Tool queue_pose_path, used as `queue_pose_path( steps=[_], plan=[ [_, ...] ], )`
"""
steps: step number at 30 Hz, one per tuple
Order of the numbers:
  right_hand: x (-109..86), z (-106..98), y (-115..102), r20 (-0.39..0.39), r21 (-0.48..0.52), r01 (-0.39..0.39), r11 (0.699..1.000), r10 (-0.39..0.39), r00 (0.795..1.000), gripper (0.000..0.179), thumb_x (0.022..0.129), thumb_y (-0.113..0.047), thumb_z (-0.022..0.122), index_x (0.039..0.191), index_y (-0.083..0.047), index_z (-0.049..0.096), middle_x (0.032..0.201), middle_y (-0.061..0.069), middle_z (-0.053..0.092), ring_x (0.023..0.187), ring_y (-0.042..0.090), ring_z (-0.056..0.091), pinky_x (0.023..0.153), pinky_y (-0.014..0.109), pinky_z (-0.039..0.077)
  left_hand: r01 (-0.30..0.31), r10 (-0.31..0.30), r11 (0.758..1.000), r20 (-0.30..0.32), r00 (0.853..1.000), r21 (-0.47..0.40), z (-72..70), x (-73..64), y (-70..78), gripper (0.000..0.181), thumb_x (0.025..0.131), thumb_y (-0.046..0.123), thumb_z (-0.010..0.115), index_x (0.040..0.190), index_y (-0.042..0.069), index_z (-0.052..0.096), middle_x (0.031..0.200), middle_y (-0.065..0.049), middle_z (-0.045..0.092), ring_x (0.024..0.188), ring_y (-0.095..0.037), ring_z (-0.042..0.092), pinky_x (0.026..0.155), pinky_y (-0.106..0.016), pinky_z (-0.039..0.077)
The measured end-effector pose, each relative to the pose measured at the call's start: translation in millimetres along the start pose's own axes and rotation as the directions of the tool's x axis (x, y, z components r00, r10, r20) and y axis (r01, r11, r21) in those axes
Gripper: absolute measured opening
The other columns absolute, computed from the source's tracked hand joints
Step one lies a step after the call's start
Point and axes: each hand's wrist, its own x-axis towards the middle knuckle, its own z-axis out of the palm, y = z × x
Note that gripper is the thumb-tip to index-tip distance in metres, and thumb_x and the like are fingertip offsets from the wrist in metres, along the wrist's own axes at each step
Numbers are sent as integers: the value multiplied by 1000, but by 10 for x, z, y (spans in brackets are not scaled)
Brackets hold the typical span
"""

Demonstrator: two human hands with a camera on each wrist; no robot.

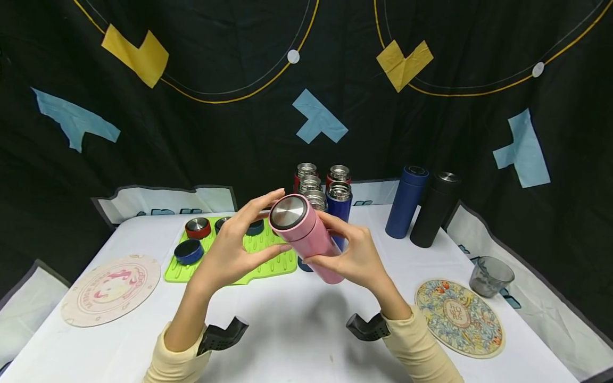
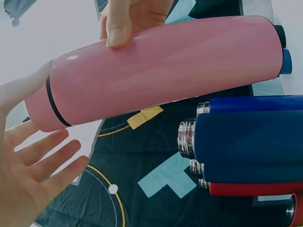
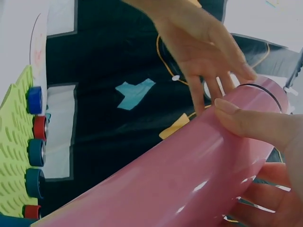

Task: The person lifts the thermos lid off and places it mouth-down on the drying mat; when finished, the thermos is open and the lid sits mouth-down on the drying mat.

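We see the pink vacuum flask [image 1: 313, 242] held up above the white table [image 1: 287, 324], tilted, with its capped end towards the upper left and its base towards the lower right. The right hand [image 1: 353, 251] grips the body of the flask, its thumb pressed on the near side and its fingers curled round the other. The left hand [image 1: 234, 239] is at the capped end, with its thumb touching beside the black seam ring and its fingers spread; in the left wrist view we cannot fairly tell whether the index finger, partly hidden behind the cap, presses on it.

Behind the pink flask we find a cluster of uncapped flasks with bare metal necks, among them a blue uncapped flask [image 1: 340, 201] and a red uncapped flask [image 1: 306, 170]. To the left lies a lime-green ribbed mat [image 1: 273, 260], partly hidden by the left hand. On it we make out a red screw cap [image 1: 198, 227], a blue screw cap [image 1: 189, 251] and a dark teal screw cap [image 1: 255, 227].

On the right, a capped navy flask [image 1: 406, 205] stands just beside a capped black flask [image 1: 433, 213]. Nearer us are a floral round placemat [image 1: 464, 338] and, at its far edge, a grey glass tumbler [image 1: 490, 277]. A pale pink round placemat [image 1: 112, 290] lies at the table's left side.
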Motion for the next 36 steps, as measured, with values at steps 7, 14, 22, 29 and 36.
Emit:
queue_pose_path(
  steps=[7, 14, 22, 29, 36],
  plan=[
    [-17, -47, 22, 45, -99, 40, 994, -35, 998, 76, 63, -17, 92, 131, -4, 60, 119, 7, 67, 100, 17, 65, 83, 33, 56, -46, 45, 999, 40, 998, 16, -16, -20, 55, 85, 73, 10, 85, 146, 18, 42, 148, 1, 42, 135, -18, 39, 102, -44, 44],
    [-40, -95, 15, 137, -190, 81, 979, -55, 989, 77, 64, -26, 91, 133, -12, 60, 118, 2, 67, 100, 15, 65, 80, 29, 55, -77, 74, 997, 149, 986, 15, -16, -30, 49, 80, 71, 4, 85, 142, 17, 48, 147, 2, 42, 132, -18, 42, 96, -38, 48],
    [-43, -92, -17, 198, -207, 96, 974, -54, 979, 78, 63, -34, 91, 132, -14, 61, 115, 1, 68, 96, 12, 65, 76, 28, 55, -85, 91, 996, 182, 979, -40, -57, -53, -13, 72, 71, 5, 85, 135, 16, 55, 138, 0, 50, 122, -18, 50, 87, -35, 54],
    [-39, -67, -29, 241, -104, 44, 994, -17, 970, 76, 67, -33, 89, 133, -13, 59, 123, 0, 64, 103, 12, 62, 84, 29, 54, -96, 118, 988, 186, 976, -120, -99, -49, -40, 73, 70, 5, 86, 134, 15, 54, 134, -2, 51, 116, -19, 54, 81, -32, 56],
    [-35, -69, -31, 250, -14, -18, 1000, 21, 968, 75, 71, -27, 88, 137, -14, 56, 124, 0, 63, 100, 15, 62, 80, 32, 55, -113, 134, 984, 153, 979, -139, -94, -57, -32, 71, 70, 4, 85, 133, 13, 54, 133, -4, 51, 116, -20, 53, 82, -34, 55]
  ],
)
